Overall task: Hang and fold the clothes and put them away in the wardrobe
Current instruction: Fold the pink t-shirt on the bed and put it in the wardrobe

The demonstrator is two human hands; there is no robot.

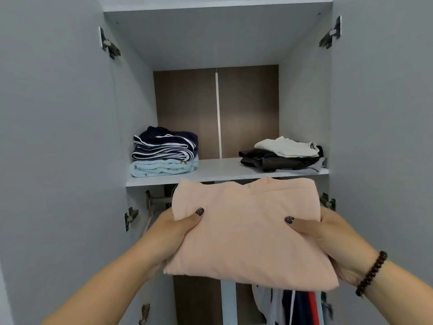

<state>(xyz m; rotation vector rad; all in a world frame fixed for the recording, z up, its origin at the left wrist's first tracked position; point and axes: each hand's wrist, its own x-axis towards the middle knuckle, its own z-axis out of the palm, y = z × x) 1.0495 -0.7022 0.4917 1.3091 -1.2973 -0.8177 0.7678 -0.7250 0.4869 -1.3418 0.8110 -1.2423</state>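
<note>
While the left hand (178,227) and right hand (328,233) grip the folded peach garment (246,231) just below the shelf (220,172), the putting-away step probably calls for lifting it between the striped stack (164,148) and dark pile (281,156).

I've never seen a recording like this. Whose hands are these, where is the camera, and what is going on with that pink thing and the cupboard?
There is no machine here: a person wears a camera on the head, so the single picture looks forward and down at their own hands. The left hand and right hand each have a grip on one side of a folded peach garment, thumbs on top. Ahead is an open wardrobe with a white shelf. On it, at the left, lies a navy striped pile on a light blue one; at the right, a white garment on dark clothes. Hanging clothes show below.
</note>
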